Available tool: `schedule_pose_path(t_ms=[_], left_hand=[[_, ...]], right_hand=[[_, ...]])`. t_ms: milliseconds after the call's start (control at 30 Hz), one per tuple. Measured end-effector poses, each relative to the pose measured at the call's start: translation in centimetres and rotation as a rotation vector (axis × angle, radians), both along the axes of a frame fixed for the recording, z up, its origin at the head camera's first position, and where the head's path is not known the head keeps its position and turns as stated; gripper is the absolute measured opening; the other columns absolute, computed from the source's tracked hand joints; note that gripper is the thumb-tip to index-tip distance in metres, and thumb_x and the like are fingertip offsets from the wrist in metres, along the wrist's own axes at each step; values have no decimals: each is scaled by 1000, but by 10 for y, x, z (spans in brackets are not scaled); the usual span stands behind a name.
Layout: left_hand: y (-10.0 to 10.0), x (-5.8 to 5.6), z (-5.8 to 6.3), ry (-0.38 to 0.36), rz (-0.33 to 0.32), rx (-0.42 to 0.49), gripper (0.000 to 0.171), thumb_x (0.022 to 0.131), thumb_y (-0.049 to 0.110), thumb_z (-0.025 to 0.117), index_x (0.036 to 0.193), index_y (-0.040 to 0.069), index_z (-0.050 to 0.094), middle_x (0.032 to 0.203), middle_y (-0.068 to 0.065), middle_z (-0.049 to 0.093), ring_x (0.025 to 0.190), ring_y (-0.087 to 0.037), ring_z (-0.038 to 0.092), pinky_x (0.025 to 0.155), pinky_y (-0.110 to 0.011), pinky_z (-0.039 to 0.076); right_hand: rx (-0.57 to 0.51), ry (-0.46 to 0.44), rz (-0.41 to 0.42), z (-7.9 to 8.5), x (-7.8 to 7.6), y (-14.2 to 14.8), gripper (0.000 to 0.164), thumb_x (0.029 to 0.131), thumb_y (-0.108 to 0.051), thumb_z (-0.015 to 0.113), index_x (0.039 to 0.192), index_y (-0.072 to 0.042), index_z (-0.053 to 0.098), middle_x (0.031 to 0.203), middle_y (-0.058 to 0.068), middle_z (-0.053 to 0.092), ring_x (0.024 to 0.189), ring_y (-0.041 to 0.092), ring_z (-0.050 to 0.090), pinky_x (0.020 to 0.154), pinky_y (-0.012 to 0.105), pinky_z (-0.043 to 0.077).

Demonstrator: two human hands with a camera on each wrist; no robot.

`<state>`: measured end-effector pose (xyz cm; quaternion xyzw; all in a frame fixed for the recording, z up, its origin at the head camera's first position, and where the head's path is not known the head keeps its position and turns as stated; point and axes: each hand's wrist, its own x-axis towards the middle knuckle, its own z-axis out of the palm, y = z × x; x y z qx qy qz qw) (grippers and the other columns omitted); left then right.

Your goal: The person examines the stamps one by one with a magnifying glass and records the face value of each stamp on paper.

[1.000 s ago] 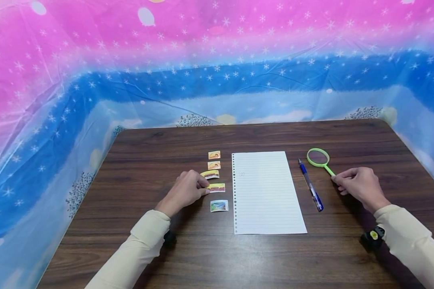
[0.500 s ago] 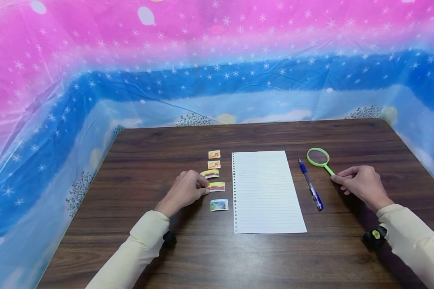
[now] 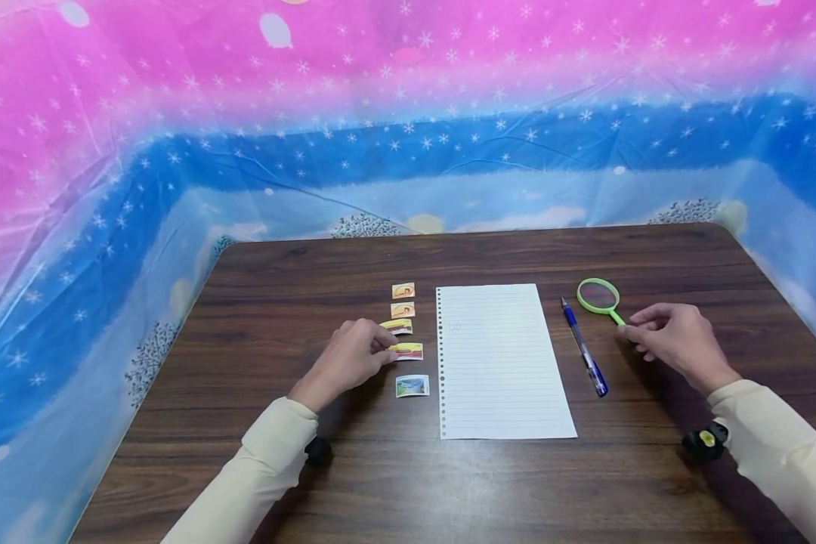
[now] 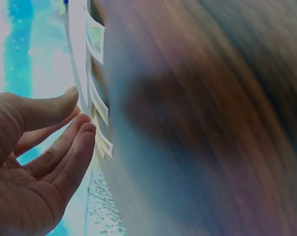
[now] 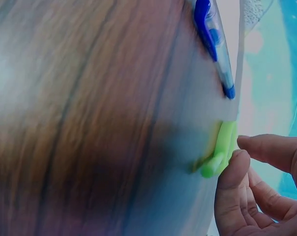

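My left hand [image 3: 353, 349] is at the left edge of a yellow-and-red stamp [image 3: 408, 351]. In the left wrist view its thumb and fingers [image 4: 84, 140] are apart, with nothing between them. My right hand [image 3: 680, 344] is at the handle end of a green magnifying glass [image 3: 598, 295], which lies on the table. In the right wrist view the thumb overlaps the green handle [image 5: 225, 140], and a small gap shows between thumb tip and forefinger tip. Another yellow stamp [image 3: 399, 326], two orange stamps [image 3: 403, 291] and a landscape stamp [image 3: 412, 386] complete the column.
A lined sheet of paper [image 3: 506, 378] with faint pencil marks lies between the stamps and a blue pen [image 3: 585, 349]. All rest on a dark wooden table [image 3: 299, 279]. A pink and blue snowflake-patterned cloth [image 3: 408, 136] surrounds the table's back and sides.
My right hand has shifted slightly forward and left along the magnifying glass handle, while the glass stays put. The left hand has edged slightly right at the stamp.
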<state>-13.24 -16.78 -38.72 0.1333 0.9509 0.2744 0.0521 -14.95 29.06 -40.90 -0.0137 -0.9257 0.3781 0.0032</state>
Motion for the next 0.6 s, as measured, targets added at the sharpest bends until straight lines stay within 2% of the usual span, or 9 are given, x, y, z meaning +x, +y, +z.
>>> schedule_pose_path(t_ms=[267, 367, 500, 600], left_hand=[[16, 7, 5, 35, -91, 0, 19, 91, 11, 77, 109, 7, 79, 102, -5, 75, 86, -14, 67, 77, -35, 57], [23, 10, 5, 38, -114, 9, 24, 91, 10, 77, 115, 5, 76, 108, -8, 74, 91, -15, 68, 82, -37, 58], [33, 13, 6, 8, -135, 3, 33, 93, 12, 75, 125, 4, 71, 120, -11, 71, 103, -19, 67, 90, -40, 56], [38, 14, 6, 18, -181, -6, 36, 94, 13, 74, 129, 2, 68, 122, -13, 70, 107, -24, 65, 92, -42, 54]], right_hand=[[-5, -17, 53, 5, 1, -13, 38, 93, -24, 76, 109, 9, 67, 91, 18, 73, 67, 22, 70, 59, 33, 59], [-2, -20, 77, 8, 3, -19, 38, 93, -25, 76, 109, 8, 67, 92, 17, 72, 68, 23, 70, 59, 33, 59], [5, -34, 111, 10, 4, -26, 39, 93, -26, 76, 110, 8, 68, 93, 16, 72, 68, 23, 70, 60, 34, 58], [19, -49, 129, 10, 5, -32, 41, 92, -29, 76, 111, 7, 68, 93, 15, 72, 67, 22, 69, 61, 35, 58]])
